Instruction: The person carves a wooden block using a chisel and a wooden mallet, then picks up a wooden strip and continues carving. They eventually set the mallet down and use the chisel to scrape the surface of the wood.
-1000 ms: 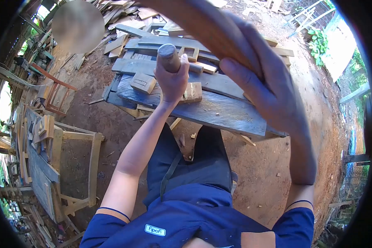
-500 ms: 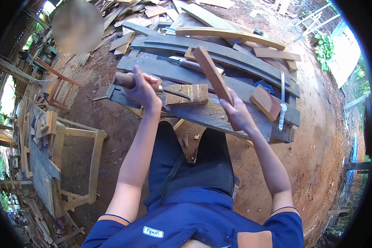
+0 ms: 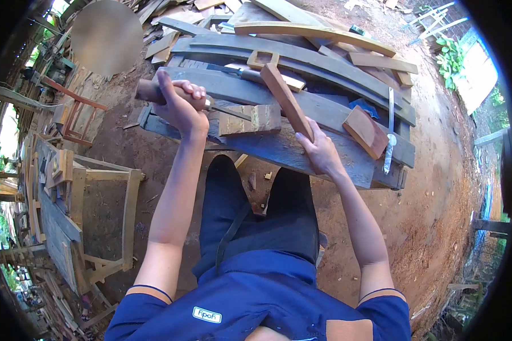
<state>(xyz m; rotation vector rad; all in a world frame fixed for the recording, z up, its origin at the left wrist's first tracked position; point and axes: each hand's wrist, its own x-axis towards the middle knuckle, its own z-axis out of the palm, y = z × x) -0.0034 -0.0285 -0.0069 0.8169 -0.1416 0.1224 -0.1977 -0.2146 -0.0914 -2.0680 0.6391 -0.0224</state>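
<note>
My left hand (image 3: 179, 108) grips the wooden handle of a chisel (image 3: 210, 105) whose blade lies flat toward a small notched wooden block (image 3: 250, 119) on the grey plank bench (image 3: 301, 150). My right hand (image 3: 320, 150) holds the lower end of a reddish wooden stick (image 3: 284, 99), which rests slanted across the planks just right of the block.
A reddish wood block (image 3: 365, 131) and a metal tool (image 3: 389, 136) lie at the bench's right end. Curved planks (image 3: 301, 51) and offcuts pile up behind. An unfinished wooden frame (image 3: 105, 221) stands on the dirt at left. A fence (image 3: 489, 136) at right.
The right hand swung the stick down from in front of the camera onto the bench. The left hand lowered the chisel from upright to lying flat beside the block.
</note>
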